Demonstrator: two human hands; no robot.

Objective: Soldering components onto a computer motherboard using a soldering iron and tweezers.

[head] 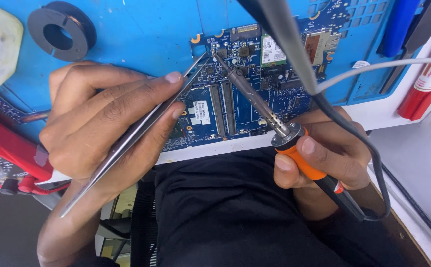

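1. A blue circuit board [235, 106] lies flat on a blue work mat [141, 34], near the mat's front edge and close to the person's body. It looks thin, stiff and fragile, crowded with small parts, so it is best held by its bare edges, not by its face.
2. The left hand [101, 128] pinches a pair of slim metal tweezers [136, 133], fingers closed around the shaft. The tips reach the board's upper left part, where they meet the iron's tip.
3. The right hand [319, 153] grips the orange handle of a soldering iron [260, 106], fingers wrapped tight. Its metal barrel slants up and left across the board. The iron looks light and rigid, and its barrel is likely hot, so only the handle is safe to hold.
4. A dark cable [334, 113] loops from the iron's handle around the right hand and up across the view.
5. A small white rectangular label [201, 112] sits on the board, left of two long parallel slots. A green card with a white label [273, 52] sits near the board's far edge.
6. A black ring-shaped spool [62, 30] rests at the mat's far left corner.
7. A red and white marker [428, 74] lies off the mat's right edge, on the bench.
8. A red device [7, 153] sits at the left, beyond the left hand.
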